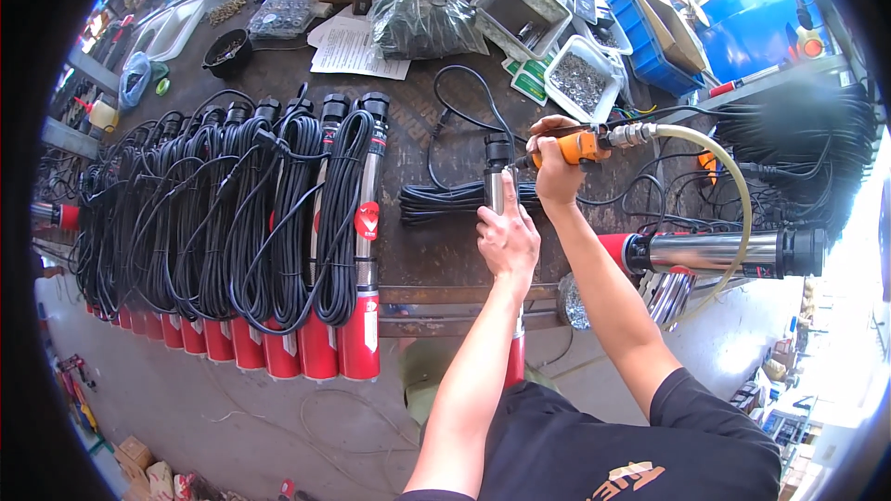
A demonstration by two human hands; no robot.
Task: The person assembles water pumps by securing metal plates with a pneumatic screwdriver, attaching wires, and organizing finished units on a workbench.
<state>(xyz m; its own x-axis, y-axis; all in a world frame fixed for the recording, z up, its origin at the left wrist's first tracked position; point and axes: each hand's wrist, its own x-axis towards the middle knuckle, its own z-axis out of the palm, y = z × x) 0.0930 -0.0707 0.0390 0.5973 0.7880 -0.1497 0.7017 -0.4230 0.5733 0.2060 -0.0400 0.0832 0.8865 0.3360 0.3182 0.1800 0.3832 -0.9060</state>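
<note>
A slim submersible pump [495, 187], with a steel body and a black cap, lies with its top end on the bench and its red lower part toward my body. My left hand [510, 243] grips the steel body just below the cap, index finger stretched along it. Closed around an orange air screwdriver [580, 148], my right hand [559, 174] holds it sideways, its tip pointing left at the side of the cap. Whether the tip touches a screw is hidden. A coiled black cable [441, 202] lies beside and behind the pump.
Several finished-looking pumps with bundled black cables [246, 213] lie in a row at left. Another steel pump [719, 252] lies at right, below the pale air hose [738, 176]. Small-parts trays [608, 104], a blue bin [650, 60] and plastic-wrapped parts [427, 23] stand at the back.
</note>
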